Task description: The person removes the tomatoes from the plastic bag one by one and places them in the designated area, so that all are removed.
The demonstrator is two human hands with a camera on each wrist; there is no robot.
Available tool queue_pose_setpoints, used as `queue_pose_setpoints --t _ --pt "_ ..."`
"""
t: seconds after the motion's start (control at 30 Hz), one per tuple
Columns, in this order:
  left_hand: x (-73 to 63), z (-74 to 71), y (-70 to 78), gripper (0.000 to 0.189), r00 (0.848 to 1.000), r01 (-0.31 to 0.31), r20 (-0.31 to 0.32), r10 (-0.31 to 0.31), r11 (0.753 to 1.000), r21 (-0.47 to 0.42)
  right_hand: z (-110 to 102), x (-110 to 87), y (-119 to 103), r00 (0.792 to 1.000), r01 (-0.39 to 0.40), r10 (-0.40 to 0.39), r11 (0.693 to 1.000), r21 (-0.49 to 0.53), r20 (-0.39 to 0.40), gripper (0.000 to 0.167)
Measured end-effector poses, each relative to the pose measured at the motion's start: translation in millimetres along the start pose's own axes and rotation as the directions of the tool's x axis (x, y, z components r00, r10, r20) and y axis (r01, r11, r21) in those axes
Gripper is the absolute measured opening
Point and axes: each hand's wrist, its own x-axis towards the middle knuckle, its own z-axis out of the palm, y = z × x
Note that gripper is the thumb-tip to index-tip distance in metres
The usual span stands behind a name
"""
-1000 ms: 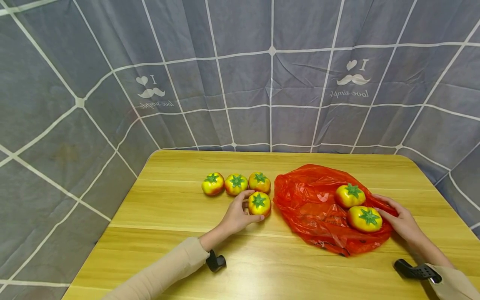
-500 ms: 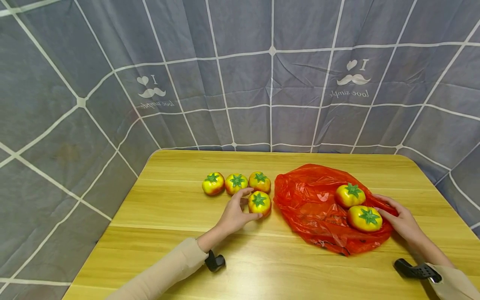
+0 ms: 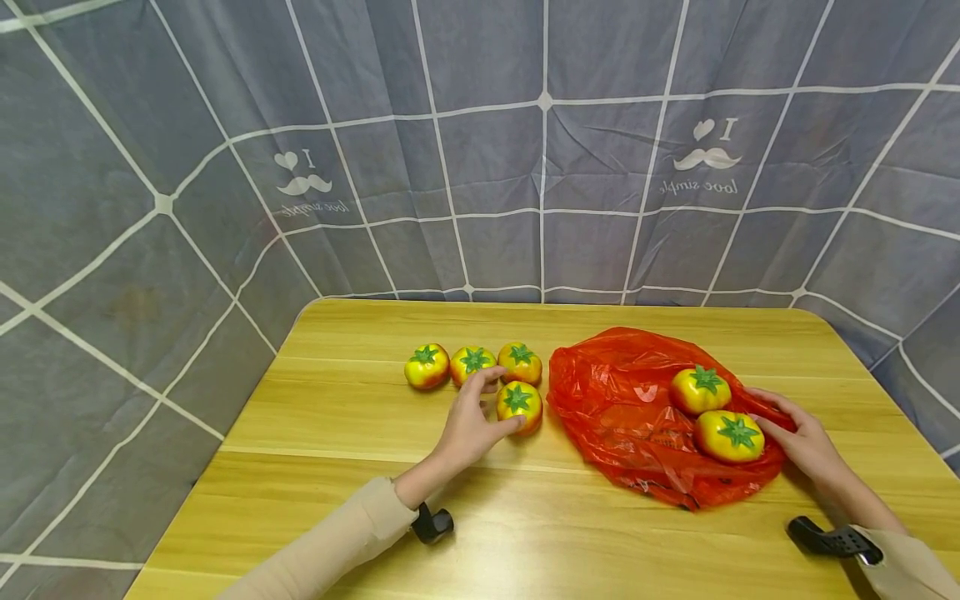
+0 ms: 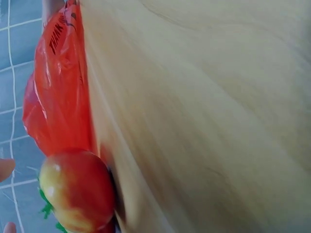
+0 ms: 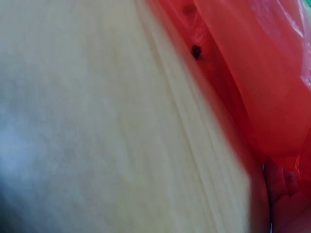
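Observation:
My left hand (image 3: 467,429) is spread beside a yellow-red tomato (image 3: 519,402) with a green star-shaped top. In the left wrist view its fingertips (image 4: 7,169) stand apart from the tomato (image 4: 77,189). Behind it three similar tomatoes (image 3: 520,364) form a row on the table, the middle one partly covered by my fingers. On the right lies a red plastic bag (image 3: 622,408), its right edge held by my right hand (image 3: 810,448), thumb near side. Two tomatoes (image 3: 730,437) rest at that side of the bag. The right fingers are partly hidden by red plastic in the right wrist view.
The wooden table (image 3: 360,517) has its far edge close to a grey curtain (image 3: 495,167) with white grid lines. Black straps (image 3: 832,542) circle both wrists.
The fingers of my left hand have loosened and lifted from the tomato, which stays in front of the row. My right hand and the bag stay in place.

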Motion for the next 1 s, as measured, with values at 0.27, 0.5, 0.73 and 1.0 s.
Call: queue_pose_setpoints --t 0.27,0.5,0.73,1.0 --pt "-1.6 8.7 12.7 0.064 0.998 -0.062 0.004 0.062 0.998 0.02 -0.4 -1.0 0.7 1.0 0.005 -0.005 1.0 0.009 0.004 0.041" --pt "0.0 17.6 25.3 0.063 0.993 -0.114 -0.001 0.115 0.991 0.066 -1.8 -0.1 1.2 1.0 -0.007 0.007 1.0 -0.001 0.005 0.042" --pt "2.0 23.8 38.5 0.062 0.992 -0.122 0.025 0.121 0.991 0.062 -0.8 -0.8 -0.1 1.0 -0.013 0.013 1.0 0.008 0.005 0.042" --pt "6.4 39.5 55.7 0.062 0.987 -0.138 0.093 0.132 0.988 0.071 -1.1 0.1 0.4 1.0 -0.011 0.011 1.0 0.0 0.007 0.04"
